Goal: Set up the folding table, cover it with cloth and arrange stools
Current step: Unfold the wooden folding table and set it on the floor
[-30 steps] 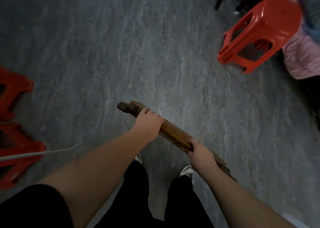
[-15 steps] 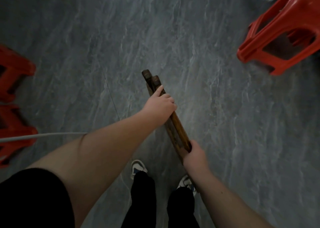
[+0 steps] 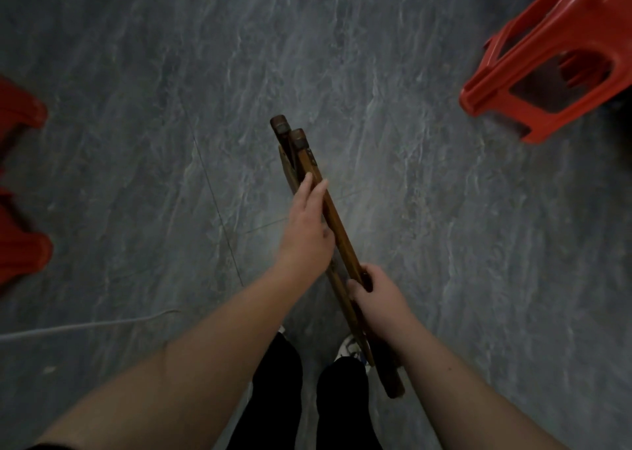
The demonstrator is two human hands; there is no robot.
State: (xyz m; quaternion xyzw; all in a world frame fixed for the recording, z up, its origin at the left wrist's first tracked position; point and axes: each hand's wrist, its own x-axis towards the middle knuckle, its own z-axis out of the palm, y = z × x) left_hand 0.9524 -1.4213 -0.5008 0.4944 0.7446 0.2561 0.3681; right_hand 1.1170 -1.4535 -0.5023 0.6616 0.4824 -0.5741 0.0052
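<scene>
You hold the folded wooden table frame [image 3: 309,172] edge-on above the grey floor [image 3: 136,107], its capped leg ends pointing away from you. Your left hand [image 3: 307,230] lies along its upper side with fingers extended flat. Your right hand [image 3: 376,295] is clenched around the nearer part. One red stool [image 3: 554,56] stands at upper right; more red stools [image 3: 20,182] stand at left.

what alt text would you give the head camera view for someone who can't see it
Seen from above, a person holds a folded wooden table frame over a grey marbled floor, the left hand laid flat along it and the right hand gripping it nearer the body. A red plastic stool lies tipped at upper right, and more red stools sit at the left edge.
</scene>
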